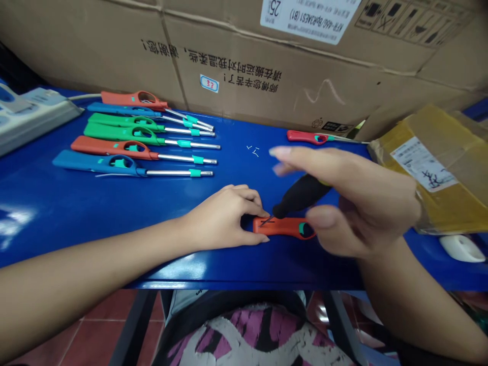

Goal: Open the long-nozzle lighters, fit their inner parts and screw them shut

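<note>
My left hand [224, 219] pins the orange lighter [284, 227] to the bench [114, 213]. My right hand [362, 203] grips a black tool [305, 193], tip against the lighter beside my left fingertips. I judge that working there needs a steady hold.

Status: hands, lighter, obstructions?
Left hand pins orange lighter on blue table. Right hand grips black-handled tool, tip at lighter's end. Lighter row apart, far left.

Lighter body [280, 226] you pin: orange, teal trigger. Tool grip [303, 194] you hold: black. Table [57, 203]: deep blue. Row of lighters [129, 148], far to near: orange, blue, green, green, orange, blue, all teal-banded. Your lap cloth [244, 335]: pink, black, white swirls.
</note>
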Available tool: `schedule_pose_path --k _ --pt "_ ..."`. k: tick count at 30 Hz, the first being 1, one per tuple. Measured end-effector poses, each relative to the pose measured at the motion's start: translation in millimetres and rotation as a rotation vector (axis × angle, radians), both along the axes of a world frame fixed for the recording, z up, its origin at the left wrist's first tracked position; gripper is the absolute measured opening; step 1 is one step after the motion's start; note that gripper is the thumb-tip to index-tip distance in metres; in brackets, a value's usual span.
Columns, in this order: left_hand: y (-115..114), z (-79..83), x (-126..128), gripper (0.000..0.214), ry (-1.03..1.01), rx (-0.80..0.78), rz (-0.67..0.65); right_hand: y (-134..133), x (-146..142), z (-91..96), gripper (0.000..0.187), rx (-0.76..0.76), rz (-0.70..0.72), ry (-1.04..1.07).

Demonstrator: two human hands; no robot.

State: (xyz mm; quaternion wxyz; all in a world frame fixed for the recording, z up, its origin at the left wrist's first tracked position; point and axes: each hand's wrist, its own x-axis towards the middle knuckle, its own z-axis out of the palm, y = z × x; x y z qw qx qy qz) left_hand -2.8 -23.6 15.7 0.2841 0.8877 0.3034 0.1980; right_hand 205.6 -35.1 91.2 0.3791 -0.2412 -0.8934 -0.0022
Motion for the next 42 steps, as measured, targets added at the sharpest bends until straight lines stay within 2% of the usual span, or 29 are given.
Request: schedule_pose_path --k 3,6,8,10,13,15,17,19,23,24,27,29,31,33,37,39,42 --pt "-0.8 -1.6 0.5 0.028 -0.021 0.02 -0.002 0.0 2.7 -1.9 0.042 -0.11 0.061 0.022" --pt "-1.6 -1.7 0.2 0.027 -0.011 0.012 0.004 1.5 2.6 -3.4 0.025 0.034 0.027 0.01" --pt "-2.2 -1.0 -0.1 0.022 0.03 0.035 0.005 1.8 1.8 -3.8 0.025 0.127 -0.035 0.003" --pt "-3.1 -0.3 -0.1 0.02 0.058 0.074 0.003 1.0 1.0 -3.5 0.034 0.075 -0.023 -0.007" --pt "-4.5 -0.2 0.4 0.021 0.052 0.109 0.003 -0.2 -0.1 -2.7 0.047 -0.065 0.091 -0.032" --pt "-5.4 -0.4 0.9 0.023 0.061 0.106 0.003 0.3 -0.4 -2.4 0.037 -0.044 0.073 -0.061" --pt "-5.9 -0.6 1.3 0.023 0.076 0.102 0.006 1.4 0.7 -1.8 0.026 0.039 0.001 -0.075" --pt "-6.0 -0.8 1.4 0.023 0.08 0.11 0.007 2.0 3.6 -0.4 0.035 0.053 -0.037 -0.077" --pt "-5.8 -1.8 1.0 0.027 0.057 0.118 -0.005 2.3 9.0 3.6 0.038 -0.149 0.06 -0.068" --pt "-5.8 -2.3 1.0 0.027 0.054 0.119 -0.007 2.9 9.3 4.4 0.034 -0.139 0.07 -0.049" --pt "-5.9 -3.3 1.0 0.029 0.056 0.13 0.003 5.9 9.8 7.2 0.011 0.044 -0.007 -0.027" --pt "-5.8 -3.4 1.1 0.029 0.054 0.133 0.003 6.8 11.7 10.1 0.015 0.065 -0.034 -0.095" --pt "-5.7 -3.0 1.1 0.027 0.047 0.126 -0.005 6.0 14.8 12.9 0.027 -0.008 -0.006 -0.146" --pt "-5.7 -2.5 1.0 0.026 0.043 0.118 -0.012 4.7 16.9 14.0 0.036 -0.048 0.023 -0.11" --pt "-5.9 -1.9 1.1 0.027 0.036 0.125 0.007 5.1 14.6 10.8 0.02 0.053 -0.016 -0.03" --pt "-5.9 -2.0 1.5 0.025 0.043 0.12 0.01 5.9 12.5 8.7 0.029 0.067 -0.016 -0.062" --pt "-5.9 -2.6 2.1 0.023 0.046 0.107 0.007 5.9 11.0 7.2 0.038 -0.051 0.075 -0.114"
